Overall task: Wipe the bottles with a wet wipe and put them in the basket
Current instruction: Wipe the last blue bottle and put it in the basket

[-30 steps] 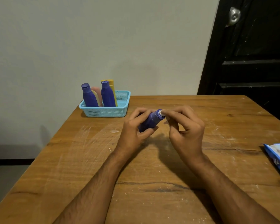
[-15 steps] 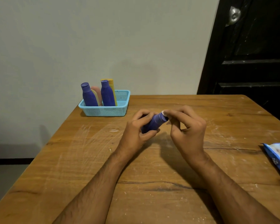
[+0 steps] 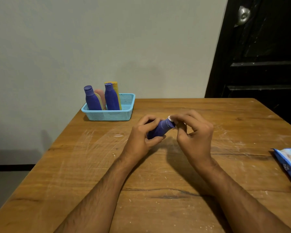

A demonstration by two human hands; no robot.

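Holding as before, both hands (image 3: 141, 137) (image 3: 194, 138) grip bottle (image 3: 160, 129).

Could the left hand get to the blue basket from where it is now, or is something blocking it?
Probably yes: bare table lies between the left hand and the basket, though that hand grips a purple bottle.

The bench (image 3: 158, 190) is showing as brown wood with a visible grain, a dark crack line and pale chalky scuffs dulling its surface. The basket (image 3: 111, 115) is looking like light blue perforated plastic. The purple bottle (image 3: 158, 131) between the hands is appearing matt and smooth, like plastic. The wipes packet (image 3: 289, 163) is looking like glossy blue film. The door knob (image 3: 243, 15) is gleaming like brushed metal.
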